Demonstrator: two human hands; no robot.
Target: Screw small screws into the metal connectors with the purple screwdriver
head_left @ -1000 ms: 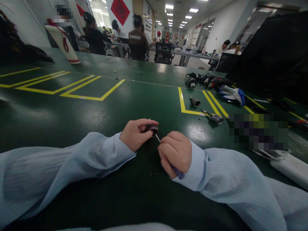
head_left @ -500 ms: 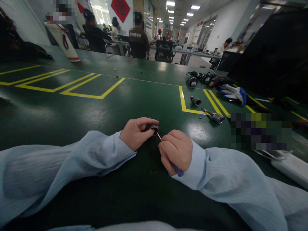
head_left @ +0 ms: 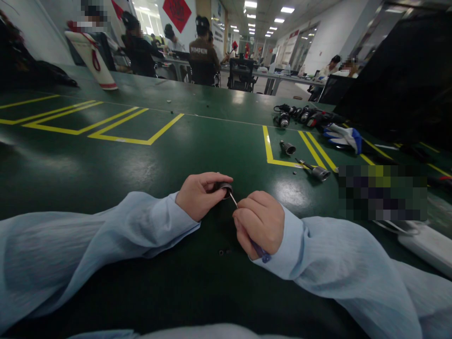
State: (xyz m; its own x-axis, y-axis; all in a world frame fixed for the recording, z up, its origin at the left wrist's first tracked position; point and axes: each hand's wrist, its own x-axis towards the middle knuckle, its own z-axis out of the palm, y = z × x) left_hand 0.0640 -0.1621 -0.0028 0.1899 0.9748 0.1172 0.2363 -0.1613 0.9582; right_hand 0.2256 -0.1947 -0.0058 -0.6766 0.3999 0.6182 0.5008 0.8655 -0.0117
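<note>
**Green worktop [head_left: 165,174], near-still hands: your tool barely turns in the cup**

Behind the worktop's far edge runs a lit room, where a seated person in a brown top [head_left: 204,54] and others sit at desks, beside a vacant black chair [head_left: 241,75].

Your left hand [head_left: 202,195] is clamped around a cup-shaped metal part [head_left: 223,186], thumb on the near side and fingers over the far side, mouth toward your right. Your right hand [head_left: 259,221] is closed around a purple-handled tool [head_left: 263,254], and its slim shaft [head_left: 233,199] runs up to the mouth of the part. You cannot see the tip, so whether it is seated in anything inside cannot be told.

Compared with half a second ago, very little differs: your right hand and the shaft appear a touch turned, while your left hand holds the part in the same place. Judging by that, you are at the same stage, making fine adjustments with the part steadied.

Nothing around you has moved either. Two small dark pieces [head_left: 221,253] lie on the near worktop between your forearms. Off to the right, a loose metal cup [head_left: 288,148] sits within the yellow tape [head_left: 268,148], and a cup with a long stem [head_left: 320,173] lies nearer, across the tape line.
</note>
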